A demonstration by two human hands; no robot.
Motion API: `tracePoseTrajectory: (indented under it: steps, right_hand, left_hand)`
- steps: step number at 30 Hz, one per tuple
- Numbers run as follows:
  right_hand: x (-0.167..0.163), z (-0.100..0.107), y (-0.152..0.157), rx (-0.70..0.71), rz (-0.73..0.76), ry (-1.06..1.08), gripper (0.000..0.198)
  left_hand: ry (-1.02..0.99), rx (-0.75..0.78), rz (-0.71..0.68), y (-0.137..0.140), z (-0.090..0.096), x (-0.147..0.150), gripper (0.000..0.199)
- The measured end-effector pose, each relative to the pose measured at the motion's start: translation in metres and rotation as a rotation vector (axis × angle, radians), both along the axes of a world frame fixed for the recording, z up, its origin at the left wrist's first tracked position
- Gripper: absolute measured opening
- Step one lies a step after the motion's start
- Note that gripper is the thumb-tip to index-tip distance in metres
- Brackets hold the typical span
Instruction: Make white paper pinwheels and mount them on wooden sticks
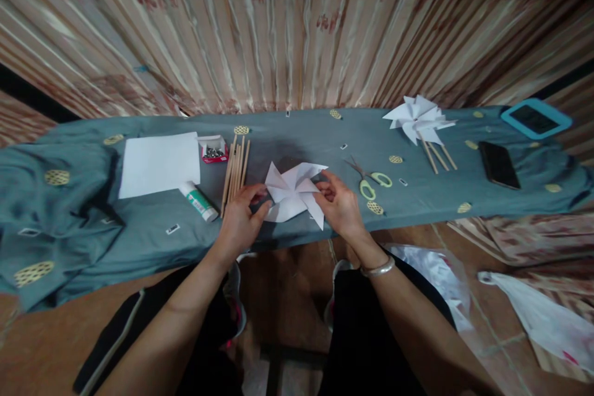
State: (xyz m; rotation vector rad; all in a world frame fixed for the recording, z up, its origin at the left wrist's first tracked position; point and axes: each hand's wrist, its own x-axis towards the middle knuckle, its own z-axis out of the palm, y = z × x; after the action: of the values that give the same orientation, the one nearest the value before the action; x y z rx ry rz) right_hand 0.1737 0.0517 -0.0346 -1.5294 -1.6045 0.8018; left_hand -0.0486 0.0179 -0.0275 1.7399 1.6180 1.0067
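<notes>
A white paper pinwheel [293, 190] with folded blades lies low over the cloth in front of me. My left hand [244, 213] is at its left edge, thumb and curled fingers closed around the paper there. On the right side, my right hand [341, 204] pinches a blade between thumb and fingers. Several wooden sticks [236, 167] lie in a bundle just beyond my left hand. Scissors with green handles [369, 179] rest on the cloth to the right of my right hand. No stick shows on this pinwheel.
The table has a green-grey cloth [306, 130]. Left are white paper sheets [160, 164], a glue stick [198, 201] and a red box of small metal pins [214, 150]. Right are finished pinwheels on sticks [420, 120], a black phone [499, 164] and a blue-framed tablet [536, 117].
</notes>
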Motion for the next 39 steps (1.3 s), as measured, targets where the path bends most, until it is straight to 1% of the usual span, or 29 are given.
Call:
tracePoseTrajectory:
  steps: [2, 4, 6, 7, 8, 10, 12, 14, 16, 19, 24, 27, 31, 35, 39]
  right_hand:
    - [0.0, -0.001, 0.0, 0.012, -0.011, 0.098, 0.051]
    - [0.0, 0.0, 0.002, 0.017, -0.028, 0.218, 0.05]
    - [0.0, 0.002, 0.005, 0.014, -0.054, 0.35, 0.048]
    - [0.0, 0.004, 0.006, 0.011, -0.07, 0.413, 0.047]
    - [0.0, 0.006, 0.008, 0.006, -0.087, 0.469, 0.047]
    - [-0.002, 0.01, 0.009, -0.009, -0.111, 0.555, 0.048]
    - [-0.004, 0.013, 0.009, -0.028, -0.11, 0.602, 0.049]
    - [-0.006, 0.016, 0.008, -0.043, -0.089, 0.618, 0.049]
    - [-0.009, 0.016, 0.006, -0.047, -0.068, 0.626, 0.048]
    - [-0.011, 0.015, 0.005, -0.039, -0.023, 0.631, 0.047]
    - [-0.01, 0.016, 0.005, -0.023, 0.02, 0.634, 0.044]
    - [-0.01, 0.017, 0.004, -0.035, 0.019, 0.653, 0.044]
    - [-0.012, 0.018, 0.001, -0.025, 0.047, 0.641, 0.044]
    - [-0.011, 0.02, -0.002, -0.019, 0.089, 0.596, 0.048]
    - [-0.006, 0.026, -0.001, 0.067, 0.04, 0.497, 0.045]
  left_hand:
    - [-0.115, -0.003, 0.068, 0.001, -0.004, -0.001, 0.044]
    - [-0.274, -0.034, 0.132, 0.003, -0.007, 0.001, 0.063]
    - [-0.463, -0.118, 0.183, 0.005, -0.006, 0.004, 0.078]
    - [-0.56, -0.177, 0.199, 0.005, -0.003, 0.006, 0.081]
    - [-0.655, -0.241, 0.204, 0.005, 0.001, 0.009, 0.081]
    - [-0.826, -0.371, 0.145, 0.005, 0.011, 0.013, 0.073]
    - [-0.956, -0.476, -0.002, 0.005, 0.022, 0.016, 0.061]
    - [-1.035, -0.528, -0.097, 0.005, 0.03, 0.018, 0.052]
    - [-1.069, -0.556, -0.105, 0.005, 0.035, 0.018, 0.046]
    - [-1.066, -0.577, -0.069, 0.006, 0.038, 0.017, 0.037]
    - [-1.107, -0.565, -0.011, 0.006, 0.039, 0.02, 0.033]
    - [-1.136, -0.609, 0.06, 0.005, 0.037, 0.027, 0.039]
    - [-1.146, -0.579, 0.178, 0.004, 0.03, 0.036, 0.041]
    - [-1.203, -0.561, 0.203, 0.003, 0.024, 0.041, 0.04]
    - [-1.262, -0.549, 0.217, 0.004, 0.018, 0.045, 0.038]
